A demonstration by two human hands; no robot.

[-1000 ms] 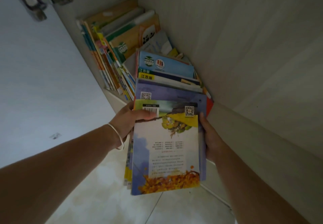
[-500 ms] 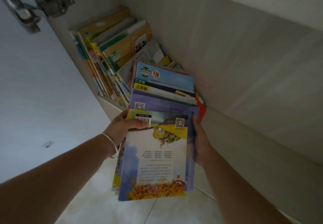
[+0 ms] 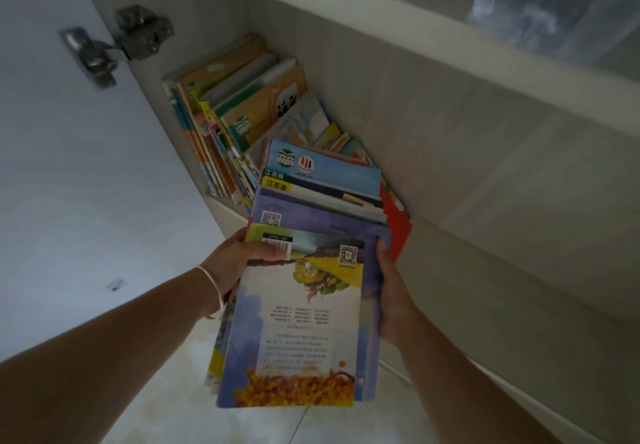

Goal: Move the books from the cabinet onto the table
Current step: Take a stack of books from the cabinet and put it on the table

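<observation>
A fanned stack of thin colourful books hangs out of the low cabinet compartment over the floor. My left hand grips the stack's left edge, thumb across the top cover by the barcode. My right hand grips the right edge, thumb on the blue cover, fingers hidden below. More books lean upright against the compartment's left wall deeper inside. The far end of the held stack still overlaps the cabinet floor edge.
The open white cabinet door with its metal hinge stands close on the left. The cabinet's shelf board runs above right, with a clear plastic item on top. Pale tiled floor lies below.
Both hands have drawn the stack toward me and lower in view. The view has pulled back, so the shelf top and the things on it now show.
</observation>
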